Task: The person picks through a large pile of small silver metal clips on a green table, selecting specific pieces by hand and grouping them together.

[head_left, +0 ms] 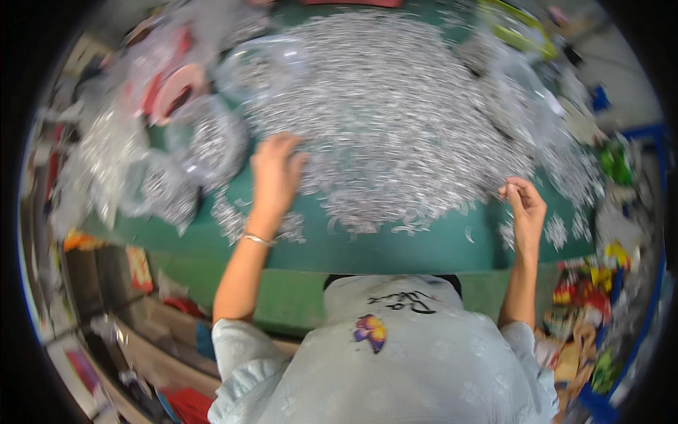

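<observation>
A wide heap of small, thin, silvery curved pieces (395,113) covers the middle of the green table (424,251). At the heap's left edge, my left hand (274,177) hovers over or touches the pieces, its fingers stretched forward and the thumb apart. A bracelet (258,240) circles that wrist. Beside the heap's right edge, my right hand (526,208) is pinched, thumb against fingertips. Whatever lies in that pinch is too small and blurred to make out. Loose small piles (556,232) lie near the right hand, and another pile (227,215) sits by my left wrist.
Clear bowls (261,67) and bags (159,187) holding similar pieces crowd the left side, near a pink ring-shaped object (180,92). On the right lie clear bags (526,92) and a yellow-green tray (519,28). Boxes (152,339) stand below left; colourful packets (583,290) lie below right.
</observation>
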`<state>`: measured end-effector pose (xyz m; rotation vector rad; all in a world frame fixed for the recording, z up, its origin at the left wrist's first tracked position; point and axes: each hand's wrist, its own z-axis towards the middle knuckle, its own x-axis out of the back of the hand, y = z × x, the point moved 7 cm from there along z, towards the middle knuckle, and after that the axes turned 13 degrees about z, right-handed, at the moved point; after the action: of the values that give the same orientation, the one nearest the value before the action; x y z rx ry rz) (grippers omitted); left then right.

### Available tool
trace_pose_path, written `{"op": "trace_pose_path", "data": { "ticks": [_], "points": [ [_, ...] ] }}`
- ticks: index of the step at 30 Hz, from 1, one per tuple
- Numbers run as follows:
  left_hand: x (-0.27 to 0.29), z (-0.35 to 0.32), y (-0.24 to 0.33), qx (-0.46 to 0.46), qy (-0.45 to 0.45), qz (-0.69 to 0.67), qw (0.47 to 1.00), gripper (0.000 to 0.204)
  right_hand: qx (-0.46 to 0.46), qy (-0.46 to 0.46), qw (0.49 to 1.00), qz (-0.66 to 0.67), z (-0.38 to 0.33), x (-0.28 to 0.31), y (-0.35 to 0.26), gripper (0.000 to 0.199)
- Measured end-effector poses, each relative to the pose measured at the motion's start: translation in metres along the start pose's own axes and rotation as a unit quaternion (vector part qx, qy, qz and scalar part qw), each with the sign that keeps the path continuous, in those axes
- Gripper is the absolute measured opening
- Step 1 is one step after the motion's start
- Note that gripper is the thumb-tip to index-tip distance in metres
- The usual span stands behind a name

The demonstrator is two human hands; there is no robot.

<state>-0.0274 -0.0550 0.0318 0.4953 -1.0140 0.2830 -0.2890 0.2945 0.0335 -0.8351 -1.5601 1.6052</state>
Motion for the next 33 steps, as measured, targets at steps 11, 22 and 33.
{"op": "trace_pose_path", "data": {
  "ticks": [11, 22, 33],
  "points": [
    [-0.046, 0.011, -0.052, 0.032, -0.070, 0.026, 0.997, 0.024, 0.081, 0.400, 0.897, -0.172, -0.073, 0.306, 0.035, 0.010],
    [-0.041, 0.014, -0.088, 0.108, -0.064, -0.053, 0.991, 0.051, 0.151, 0.373, 0.842, -0.359, -0.022, 0.303, 0.024, 0.013],
    [-0.017, 0.013, -0.052, 0.145, 0.025, -0.035, 0.989, 0.014, 0.279, 0.071, 0.909, -0.302, 0.027, 0.102, -0.070, 0.012]
  ]
}}
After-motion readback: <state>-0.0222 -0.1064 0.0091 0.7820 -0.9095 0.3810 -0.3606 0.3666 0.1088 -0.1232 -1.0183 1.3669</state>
